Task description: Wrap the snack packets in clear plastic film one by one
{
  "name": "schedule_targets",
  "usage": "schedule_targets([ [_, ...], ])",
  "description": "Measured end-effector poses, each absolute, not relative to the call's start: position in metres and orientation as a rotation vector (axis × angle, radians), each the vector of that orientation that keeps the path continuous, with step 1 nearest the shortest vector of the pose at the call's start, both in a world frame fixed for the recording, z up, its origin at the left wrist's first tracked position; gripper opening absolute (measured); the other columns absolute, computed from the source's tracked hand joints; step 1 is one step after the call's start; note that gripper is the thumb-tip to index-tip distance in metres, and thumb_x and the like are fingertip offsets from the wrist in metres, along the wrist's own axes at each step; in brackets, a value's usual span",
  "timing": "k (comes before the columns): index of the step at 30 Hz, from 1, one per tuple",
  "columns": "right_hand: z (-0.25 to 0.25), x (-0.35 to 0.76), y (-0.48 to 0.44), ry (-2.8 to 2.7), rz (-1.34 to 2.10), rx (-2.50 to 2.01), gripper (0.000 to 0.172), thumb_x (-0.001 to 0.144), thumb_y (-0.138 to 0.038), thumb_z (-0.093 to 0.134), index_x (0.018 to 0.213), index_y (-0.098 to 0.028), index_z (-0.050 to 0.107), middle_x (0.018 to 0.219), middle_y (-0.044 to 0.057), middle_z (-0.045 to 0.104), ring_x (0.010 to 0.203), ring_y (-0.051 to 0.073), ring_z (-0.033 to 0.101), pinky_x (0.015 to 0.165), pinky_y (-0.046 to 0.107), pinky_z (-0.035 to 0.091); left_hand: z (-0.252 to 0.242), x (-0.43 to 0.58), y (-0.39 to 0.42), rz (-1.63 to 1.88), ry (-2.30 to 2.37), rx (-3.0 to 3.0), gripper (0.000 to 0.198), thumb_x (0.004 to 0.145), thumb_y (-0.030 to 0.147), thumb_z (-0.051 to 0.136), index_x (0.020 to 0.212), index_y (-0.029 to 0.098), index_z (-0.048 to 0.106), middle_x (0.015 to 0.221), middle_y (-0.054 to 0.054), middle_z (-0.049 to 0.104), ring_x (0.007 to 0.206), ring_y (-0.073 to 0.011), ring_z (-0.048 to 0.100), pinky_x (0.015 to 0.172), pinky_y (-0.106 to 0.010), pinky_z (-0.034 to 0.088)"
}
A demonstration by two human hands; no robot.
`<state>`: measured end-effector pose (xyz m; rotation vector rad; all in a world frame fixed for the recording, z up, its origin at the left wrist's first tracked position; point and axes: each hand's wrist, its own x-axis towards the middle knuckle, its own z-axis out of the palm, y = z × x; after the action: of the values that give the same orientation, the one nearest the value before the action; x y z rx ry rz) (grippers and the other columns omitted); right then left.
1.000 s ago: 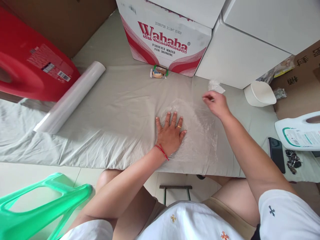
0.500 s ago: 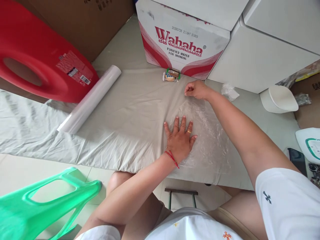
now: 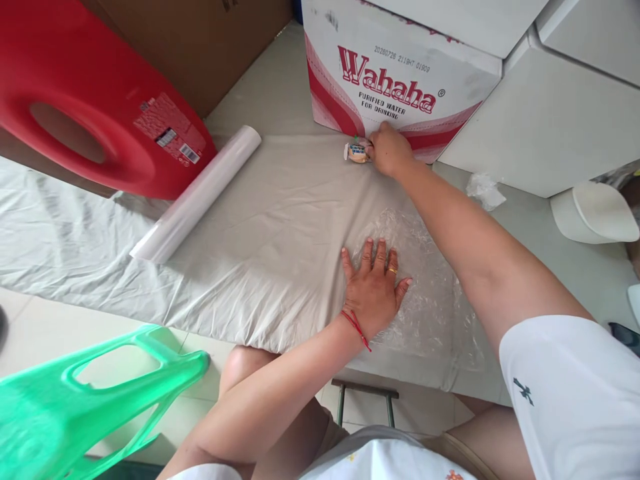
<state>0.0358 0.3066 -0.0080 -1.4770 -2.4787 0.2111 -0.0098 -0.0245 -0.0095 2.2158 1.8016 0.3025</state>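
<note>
My left hand point(image 3: 374, 287) lies flat with fingers spread on a sheet of clear plastic wrap point(image 3: 430, 280) spread over the grey cloth-covered table point(image 3: 270, 220). My right hand point(image 3: 387, 148) reaches far forward and its fingers close on a small wrapped snack packet point(image 3: 356, 152) at the foot of the Wahaha water carton point(image 3: 395, 73). A red string bracelet and a ring are on the left hand.
A roll of plastic wrap point(image 3: 197, 193) lies at the left beside a big red jug point(image 3: 95, 100). A green plastic stool point(image 3: 85, 407) stands at lower left. White boxes point(image 3: 545, 113), a crumpled wrap scrap point(image 3: 485, 190) and a white scoop-shaped cup point(image 3: 595, 213) are at the right.
My right hand moved from the right edge of the wrap sheet forward and left to the snack packet by the carton. The left hand stayed pressed on the sheet.
</note>
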Motion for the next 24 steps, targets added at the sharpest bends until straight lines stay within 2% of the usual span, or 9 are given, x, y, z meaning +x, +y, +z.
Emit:
schedule_targets([
  [3,-0.013,0.048,0.31,-2.358,0.162,-1.419,0.031,0.105,-0.044,0.054,0.091,-0.02,0.068,0.111,0.013,0.062,0.099,0.03,0.064,0.09,0.048,0.053,-0.01,-0.01,-0.025,0.292,1.792,2.207,0.067,0.11,0.053,0.023,0.163,0.019,0.044,0.174,-0.016,0.031,0.162,-0.0406,0.023,0.124,-0.081,0.013],
  [7,-0.011,0.05,0.295,-2.275,0.132,-1.378,0.036,0.108,-0.049,0.039,0.101,-0.028,0.068,0.121,0.011,0.059,0.1,0.03,0.061,0.09,0.05,0.053,-0.011,-0.011,-0.024,0.284,1.78,2.201,0.066,0.11,0.052,0.021,0.162,0.019,0.044,0.174,-0.015,0.031,0.163,-0.0395,0.022,0.124,-0.081,0.013],
  [11,-0.008,0.034,0.275,-2.468,0.158,-1.218,0.025,0.102,-0.048,0.057,0.105,-0.025,0.067,0.122,0.011,0.059,0.112,0.032,0.058,0.092,0.048,0.052,-0.01,-0.01,-0.024,0.288,1.79,2.198,0.066,0.11,0.052,0.022,0.162,0.018,0.045,0.174,-0.016,0.032,0.163,-0.0394,0.022,0.124,-0.081,0.013],
  [14,-0.007,0.026,0.273,-2.453,0.237,-1.224,0.029,0.09,-0.046,0.075,0.104,-0.022,0.065,0.132,0.011,0.055,0.117,0.032,0.058,0.093,0.046,0.053,-0.009,-0.011,-0.024,0.288,1.795,2.199,0.065,0.11,0.052,0.023,0.161,0.019,0.047,0.173,-0.016,0.034,0.163,-0.039,0.023,0.125,-0.08,0.014],
  [16,-0.008,0.026,0.279,-2.382,0.328,-1.275,0.036,0.082,-0.045,0.083,0.102,-0.023,0.062,0.132,0.01,0.054,0.112,0.028,0.061,0.094,0.044,0.053,-0.009,-0.011,-0.024,0.293,1.785,2.201,0.066,0.11,0.052,0.022,0.161,0.018,0.047,0.173,-0.016,0.034,0.162,-0.0392,0.024,0.125,-0.08,0.015],
  [21,-0.013,0.032,0.294,-2.414,0.623,-1.289,0.037,0.083,-0.045,0.083,0.102,-0.026,0.057,0.103,0.003,0.065,0.095,0.023,0.063,0.092,0.04,0.051,-0.007,-0.012,-0.024,0.303,1.78,2.198,0.066,0.111,0.051,0.02,0.16,0.018,0.047,0.172,-0.016,0.035,0.162,-0.039,0.025,0.124,-0.08,0.016],
  [24,-0.015,0.034,0.286,-2.377,0.591,-1.324,0.035,0.085,-0.045,0.081,0.1,-0.026,0.057,0.096,0.003,0.067,0.091,0.023,0.063,0.092,0.041,0.051,-0.005,-0.013,-0.023,0.293,1.776,2.198,0.067,0.11,0.051,0.018,0.16,0.017,0.048,0.172,-0.017,0.036,0.161,-0.0388,0.026,0.124,-0.08,0.017],
])
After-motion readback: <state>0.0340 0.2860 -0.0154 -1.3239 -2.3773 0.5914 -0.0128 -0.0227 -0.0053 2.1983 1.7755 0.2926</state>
